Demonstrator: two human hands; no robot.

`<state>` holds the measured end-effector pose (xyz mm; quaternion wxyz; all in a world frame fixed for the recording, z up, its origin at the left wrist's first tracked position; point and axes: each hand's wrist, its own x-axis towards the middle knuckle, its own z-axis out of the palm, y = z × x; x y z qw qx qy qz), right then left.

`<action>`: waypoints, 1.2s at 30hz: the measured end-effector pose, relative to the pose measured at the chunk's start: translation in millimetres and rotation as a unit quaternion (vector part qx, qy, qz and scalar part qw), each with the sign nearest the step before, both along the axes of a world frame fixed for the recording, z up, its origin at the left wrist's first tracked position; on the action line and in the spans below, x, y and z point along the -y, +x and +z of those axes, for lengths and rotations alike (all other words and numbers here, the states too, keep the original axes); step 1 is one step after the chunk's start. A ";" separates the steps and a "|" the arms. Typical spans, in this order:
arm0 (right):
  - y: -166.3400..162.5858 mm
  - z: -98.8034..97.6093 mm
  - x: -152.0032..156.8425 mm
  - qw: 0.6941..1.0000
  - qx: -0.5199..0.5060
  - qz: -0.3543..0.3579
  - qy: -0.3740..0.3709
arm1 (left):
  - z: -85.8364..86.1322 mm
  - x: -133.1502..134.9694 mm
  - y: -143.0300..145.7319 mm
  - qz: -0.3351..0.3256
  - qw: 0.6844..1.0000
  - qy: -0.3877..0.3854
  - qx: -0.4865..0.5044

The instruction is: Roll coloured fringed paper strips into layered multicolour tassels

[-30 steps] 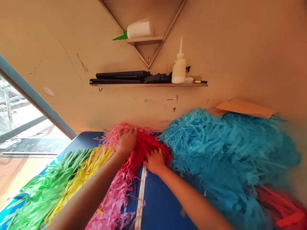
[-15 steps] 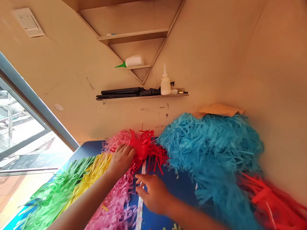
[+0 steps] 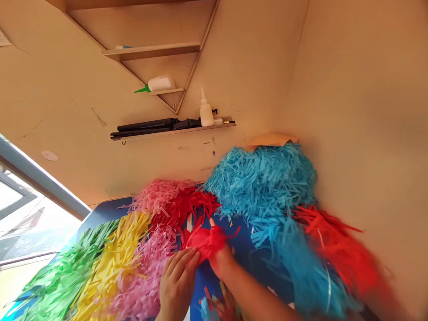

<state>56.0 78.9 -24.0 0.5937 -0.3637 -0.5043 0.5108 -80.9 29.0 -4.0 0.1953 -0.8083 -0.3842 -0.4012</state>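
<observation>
Low in the middle of the view, both my hands meet at a bunch of red fringed paper (image 3: 204, 240). My right hand (image 3: 221, 262) is closed on the bunch and holds it just above the blue table (image 3: 100, 211). My left hand (image 3: 177, 280) lies against its near side with fingers stretched out and close together. Behind the bunch, more red fringe (image 3: 187, 205) lies on the table beside pink fringe (image 3: 159, 194).
Green (image 3: 63, 276), yellow (image 3: 112, 263) and pale pink fringe (image 3: 147, 276) spread across the left of the table. A big heap of blue fringe (image 3: 264, 183) and red fringe (image 3: 337, 249) fill the right corner by the wall. Wall shelves hold glue bottles (image 3: 206, 111) and black tools (image 3: 150, 126).
Both hands have drawn back toward me from the red pile at the wall. My right hand has closed on a red bunch and lifted it. The view has swung to the right.
</observation>
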 end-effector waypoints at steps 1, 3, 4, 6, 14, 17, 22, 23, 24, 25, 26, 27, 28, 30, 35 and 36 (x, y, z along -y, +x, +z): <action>16.5 -3.9 0.2 0.998 -0.053 -0.002 -0.030 | -12.8 0.5 4.7 -0.007 1.000 -0.011 0.000; 60.5 -11.2 2.0 0.986 -0.137 -0.043 -0.090 | -37.7 0.1 16.7 -0.029 0.999 -0.035 -0.007; 86.3 -13.7 4.1 0.978 -0.149 -0.092 -0.111 | -49.4 -0.1 23.7 -0.042 0.998 -0.051 -0.017; 138.4 -15.1 12.0 0.957 -0.101 -0.238 -0.135 | -70.4 0.3 38.2 -0.063 0.993 -0.091 -0.048; 156.1 -17.4 85.5 0.872 0.357 -0.315 0.114 | -102.7 3.3 78.8 -0.071 0.962 -0.248 -0.092; 115.7 -36.4 91.1 0.835 0.523 -0.100 0.139 | -98.5 2.1 86.0 -0.061 0.950 -0.291 -0.094; 114.2 -59.1 72.7 0.813 0.561 -0.119 0.103 | -86.7 -5.3 69.5 0.003 0.941 -0.323 -0.101; 119.3 -60.0 70.1 0.814 0.556 -0.127 0.109 | -84.1 -8.2 60.8 0.029 0.940 -0.324 -0.101; 124.0 -59.8 68.4 0.815 0.551 -0.136 0.117 | -81.2 -11.4 51.2 0.053 0.940 -0.322 -0.100; 128.0 -58.7 67.3 0.815 0.547 -0.144 0.125 | -78.2 -14.4 41.3 0.072 0.940 -0.320 -0.099; 130.8 -56.9 66.8 0.814 0.545 -0.150 0.133 | -74.8 -16.9 31.9 0.083 0.939 -0.317 -0.099; 132.5 -54.8 66.6 0.813 0.543 -0.156 0.140 | -70.9 -18.5 23.8 0.087 0.939 -0.316 -0.104; 133.2 -52.4 66.6 0.812 0.543 -0.158 0.145 | -66.6 -18.7 17.6 0.090 0.938 -0.316 -0.111; 132.3 -47.5 66.6 0.811 0.544 -0.157 0.149 | -56.6 -14.7 13.3 0.100 0.938 -0.307 -0.123; 126.4 -38.5 65.7 0.811 0.545 -0.153 0.149 | -38.3 6.5 43.4 0.070 0.952 -0.277 -0.107; 125.9 -37.3 65.0 0.811 0.544 -0.155 0.148 | -37.7 8.4 51.1 0.060 0.952 -0.282 -0.103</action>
